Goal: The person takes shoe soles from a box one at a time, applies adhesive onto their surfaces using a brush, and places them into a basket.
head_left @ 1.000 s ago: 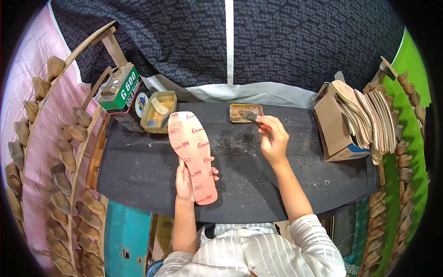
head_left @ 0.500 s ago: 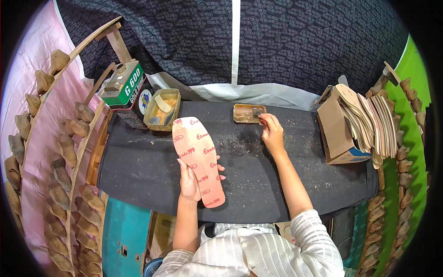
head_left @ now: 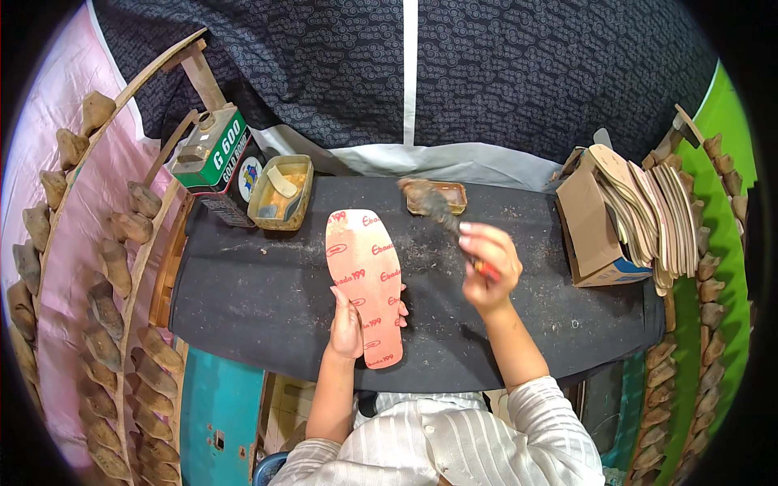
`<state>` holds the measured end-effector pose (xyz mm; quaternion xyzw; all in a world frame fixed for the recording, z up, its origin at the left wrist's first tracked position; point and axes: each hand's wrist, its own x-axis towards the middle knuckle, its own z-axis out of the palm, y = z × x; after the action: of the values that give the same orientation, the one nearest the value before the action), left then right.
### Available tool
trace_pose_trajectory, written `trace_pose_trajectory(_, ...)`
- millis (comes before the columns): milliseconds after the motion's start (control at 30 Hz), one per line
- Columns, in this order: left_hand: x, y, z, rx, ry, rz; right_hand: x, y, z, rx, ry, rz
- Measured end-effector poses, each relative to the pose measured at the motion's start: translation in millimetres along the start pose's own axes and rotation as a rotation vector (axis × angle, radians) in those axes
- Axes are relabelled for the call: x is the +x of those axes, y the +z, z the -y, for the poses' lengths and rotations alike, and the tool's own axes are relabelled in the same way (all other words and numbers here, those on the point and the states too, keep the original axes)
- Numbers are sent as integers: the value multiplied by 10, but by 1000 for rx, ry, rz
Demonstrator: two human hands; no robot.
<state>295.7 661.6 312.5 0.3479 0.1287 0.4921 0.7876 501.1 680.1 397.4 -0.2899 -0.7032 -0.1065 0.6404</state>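
Observation:
My left hand (head_left: pixel 348 328) is closed around the edges of a pink insole board (head_left: pixel 365 275) with red print, its thumb on one side and fingertips showing on the other. The board stands lengthwise, toe end away from me. In my right hand (head_left: pixel 493 271) is a glue brush (head_left: pixel 444 212) with a reddish handle end and brown bristles, blurred by motion. The bristles point up and left, across the small shallow tray (head_left: pixel 458 197) at the table's far side. Brush and board are apart.
A green and black metal can (head_left: pixel 215 162) and a yellowish tub (head_left: pixel 279 215) with flat pieces in it stand at the far left. On the right, a cardboard box (head_left: pixel 587 223) holds stacked insole boards (head_left: pixel 648 211). Racks of wooden shoe lasts (head_left: pixel 101 300) flank the black-covered table (head_left: pixel 259 300).
My right hand has lifted the brush out of the tray and come nearer to me. The insole board in my left hand has shifted slightly right and turned more upright.

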Motion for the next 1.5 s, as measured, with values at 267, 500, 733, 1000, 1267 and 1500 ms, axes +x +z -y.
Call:
trace_pose_trajectory(267,-24,163,4,94,17,-63,59,221,315,251,-194,165)
trace_pose_trajectory(500,-57,145,-9,29,-9,-146,-24,238,339,324,-91,190)
trace_pose_trajectory(733,-48,204,-5,52,6,-132,-27,276,338,287,-110,191)
trace_pose_trajectory(1000,-44,101,-5,22,-16,-104,79,158,362,354,-55,177)
trace_pose_trajectory(1267,5,81,-19,80,-14,-98,44,148,356,261,-9,197)
trace_pose_trajectory(1500,4,63,-45,58,-58,-25,80,204,327,234,17,163)
